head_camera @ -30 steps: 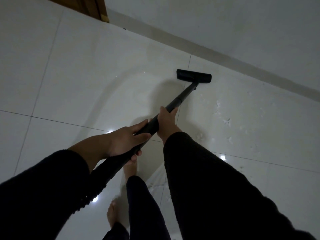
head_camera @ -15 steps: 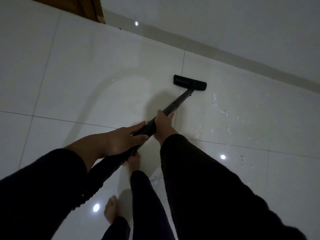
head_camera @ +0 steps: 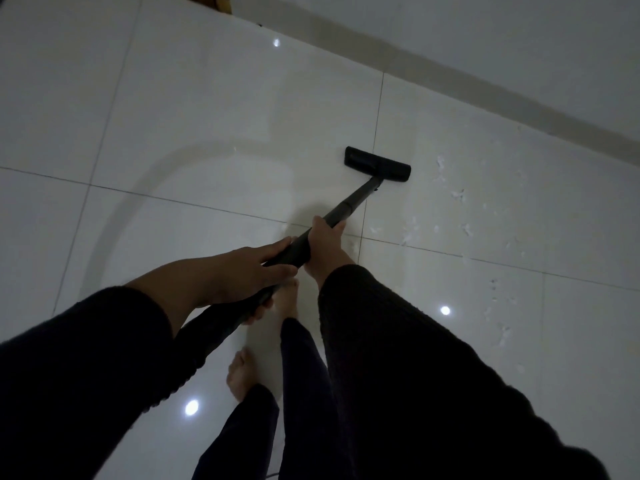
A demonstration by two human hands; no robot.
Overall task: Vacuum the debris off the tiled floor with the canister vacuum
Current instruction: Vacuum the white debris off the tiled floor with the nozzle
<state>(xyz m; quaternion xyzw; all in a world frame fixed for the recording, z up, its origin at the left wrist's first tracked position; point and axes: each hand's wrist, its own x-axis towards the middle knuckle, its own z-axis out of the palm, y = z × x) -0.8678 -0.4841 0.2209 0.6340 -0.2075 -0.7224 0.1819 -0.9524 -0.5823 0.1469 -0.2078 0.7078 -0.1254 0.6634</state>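
Right hand (head_camera: pixel 325 245): grip closed round the black wand (head_camera: pixel 349 206), fingers wrapped over it, the forward of the two grips.
Left hand (head_camera: pixel 249 271): grip closed on the wand's lower end where it joins the ribbed hose (head_camera: pixel 207 337); fingers lie over the top, thumb side under it. Sits just behind the right grip, nearly touching it.
Wand: runs from both grips up and away, slanting to the right, ending at the floor head.
Floor head (head_camera: pixel 377 164): black, flat on the floor, well ahead of the right grip, straddling a grout line.
Debris (head_camera: pixel 459 195): small pale scraps scattered on the tiles to the right of the floor head and of the right grip; a few lie close beside the right grip at the tile joint.
Tiled floor (head_camera: pixel 207 133): glossy white, large tiles, bright light spots reflected.
Skirting (head_camera: pixel 485 95): pale band beyond the floor head, along the wall.
Bare feet (head_camera: pixel 242 374): on the tiles below the grips; dark trouser legs and dark sleeves.
Canister: out of view.
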